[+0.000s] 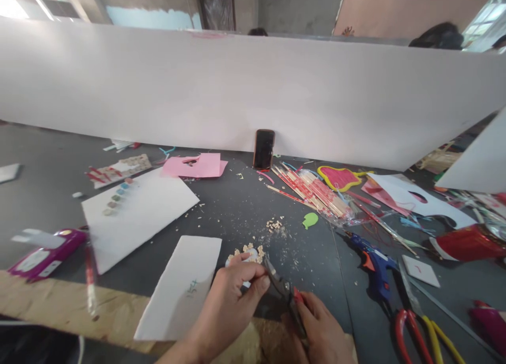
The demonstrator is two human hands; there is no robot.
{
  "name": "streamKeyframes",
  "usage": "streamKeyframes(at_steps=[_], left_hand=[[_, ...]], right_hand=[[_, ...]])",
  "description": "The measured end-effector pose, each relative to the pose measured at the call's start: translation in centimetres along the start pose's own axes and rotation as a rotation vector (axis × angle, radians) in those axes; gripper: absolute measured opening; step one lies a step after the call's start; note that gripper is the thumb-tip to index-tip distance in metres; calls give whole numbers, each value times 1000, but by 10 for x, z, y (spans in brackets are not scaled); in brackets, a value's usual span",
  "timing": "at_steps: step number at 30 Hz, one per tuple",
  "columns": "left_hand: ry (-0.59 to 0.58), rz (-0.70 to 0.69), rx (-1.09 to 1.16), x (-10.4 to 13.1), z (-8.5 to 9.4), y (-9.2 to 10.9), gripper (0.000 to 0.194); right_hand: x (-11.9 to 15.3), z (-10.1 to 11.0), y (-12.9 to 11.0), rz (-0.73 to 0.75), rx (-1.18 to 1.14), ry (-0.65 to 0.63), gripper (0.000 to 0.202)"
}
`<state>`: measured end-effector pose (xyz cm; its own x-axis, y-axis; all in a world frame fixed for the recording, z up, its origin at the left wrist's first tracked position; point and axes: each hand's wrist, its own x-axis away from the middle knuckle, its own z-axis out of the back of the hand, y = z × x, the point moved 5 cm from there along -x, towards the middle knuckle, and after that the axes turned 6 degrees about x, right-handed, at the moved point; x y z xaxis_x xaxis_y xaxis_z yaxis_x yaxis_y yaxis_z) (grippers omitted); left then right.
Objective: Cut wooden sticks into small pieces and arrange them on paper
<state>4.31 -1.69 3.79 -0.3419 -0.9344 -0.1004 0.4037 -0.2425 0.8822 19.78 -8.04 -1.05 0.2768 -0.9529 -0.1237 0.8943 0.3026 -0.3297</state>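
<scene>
My right hand point(322, 332) is wrapped round a pair of pliers point(279, 279) with dark metal jaws and a bit of red on the handle. My left hand point(237, 293) has thumb and forefinger pinched together beside the jaw tips. What sits in that pinch is too small to make out. Just behind the left fingers is a small white piece point(248, 256) edged with tiny pale wooden bits, partly covered by the hand. A loose heap of similar bits point(274, 224) lies farther up the dark table, amid pale crumbs.
A phone point(264, 149) leans against a white board point(245, 89). To the right lie bundled red-and-wood sticks point(316, 190), a blue glue gun point(373, 261), red-handled scissors point(411, 332) and a red can point(460, 242). Leftward are white foam sheets point(177, 287) and a purple tool point(51, 250).
</scene>
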Motion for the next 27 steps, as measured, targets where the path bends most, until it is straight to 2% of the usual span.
streamKeyframes(at_steps=[4, 11, 18, 21, 27], left_hand=[[47, -121, -44, -3, 1, 5, 17], [101, -275, -182, 0, -1, 7, 23], [167, -315, -196, 4, 0, 6, 26], [173, -304, -178, 4, 1, 6, 23], [142, -279, -192, 2, -1, 6, 21]], right_hand=[[1, 3, 0, -18, 4, 28, 26], [4, 0, 1, 25, 62, 80, 41], [6, 16, 0, -153, 185, 236, 20], [6, 14, 3, -148, 183, 211, 21], [6, 1, 12, -39, 171, 71, 33]])
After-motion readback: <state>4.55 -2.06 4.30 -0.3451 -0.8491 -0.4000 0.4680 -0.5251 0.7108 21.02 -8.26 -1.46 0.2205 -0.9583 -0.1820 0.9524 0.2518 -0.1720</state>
